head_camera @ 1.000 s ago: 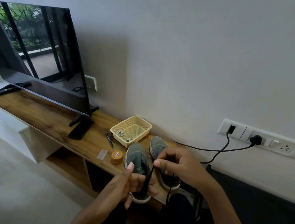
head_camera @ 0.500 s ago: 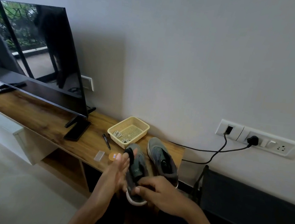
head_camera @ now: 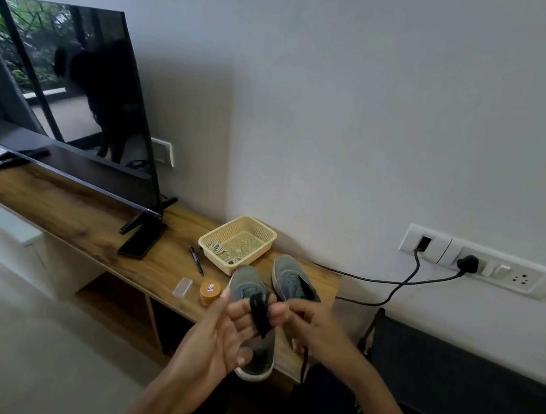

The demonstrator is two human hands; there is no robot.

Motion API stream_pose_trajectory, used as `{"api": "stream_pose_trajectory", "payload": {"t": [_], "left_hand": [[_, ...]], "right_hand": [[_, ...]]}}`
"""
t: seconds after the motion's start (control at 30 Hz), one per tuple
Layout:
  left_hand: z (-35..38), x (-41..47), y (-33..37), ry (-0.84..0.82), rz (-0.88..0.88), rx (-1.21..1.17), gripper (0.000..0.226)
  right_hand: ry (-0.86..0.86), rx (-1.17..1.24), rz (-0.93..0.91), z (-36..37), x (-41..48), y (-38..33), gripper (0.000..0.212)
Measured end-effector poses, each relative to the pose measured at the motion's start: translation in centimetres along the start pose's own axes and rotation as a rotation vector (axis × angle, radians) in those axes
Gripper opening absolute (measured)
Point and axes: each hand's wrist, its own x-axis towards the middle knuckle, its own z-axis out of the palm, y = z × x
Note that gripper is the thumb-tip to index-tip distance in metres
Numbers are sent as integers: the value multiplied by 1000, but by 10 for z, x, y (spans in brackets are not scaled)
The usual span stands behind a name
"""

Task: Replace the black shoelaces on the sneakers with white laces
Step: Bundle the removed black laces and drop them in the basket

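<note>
Two grey sneakers stand side by side on the wooden shelf: the left sneaker at the front edge, the right sneaker behind it. A black shoelace is wound in loops round the fingers of my left hand, which is raised in front of the left sneaker. My right hand pinches the lace beside those loops, and a loose end hangs down below it. White laces lie coiled in the yellow basket behind the shoes.
A tilted television fills the shelf's left part, a dark phone lying by its foot. A pen, a small clear case and an orange tin lie left of the sneakers. Black cables run from wall sockets at right.
My right hand has come up from the sneaker's heel to my left hand's fingertips. The black lace now sits wrapped in loops round my left fingers.
</note>
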Motion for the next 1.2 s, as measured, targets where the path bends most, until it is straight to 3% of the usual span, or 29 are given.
{"api": "stream_pose_trajectory", "payload": {"t": [0.13, 0.3, 0.43, 0.53, 0.63, 0.77, 0.87, 1.03, 1.13, 1.2], "left_hand": [[-1, 5, 0, 43, 31, -35, 67], [-19, 7, -8, 130, 23, 304, 65], [-23, 12, -10, 70, -114, 549, 96], [-17, 6, -6, -61, -119, 467, 94], [-13, -1, -3, -73, -30, 281, 88], [-9, 2, 2, 2, 8, 40, 79], [-12, 4, 4, 45, 28, -4, 73], [-26, 8, -10, 129, 7, 251, 77], [-31, 12, -20, 152, -99, 455, 97], [-27, 14, -22, 100, -154, 509, 91]], "right_hand": [[-109, -30, 52, 20, -11, 10, 21], [-229, -38, 73, 9, -18, 1, 17], [-166, -6, -18, -12, -15, -28, 16], [-45, 4, -75, -20, -3, -30, 12], [21, 35, -58, -16, 6, -17, 16], [-27, 8, 29, 2, 3, 3, 19], [-108, -51, 55, 15, -6, 12, 17], [-274, -194, 24, 12, -12, 1, 31], [-292, -260, -47, -4, -6, -23, 21], [-257, -291, -79, -16, 1, -38, 13]]}}
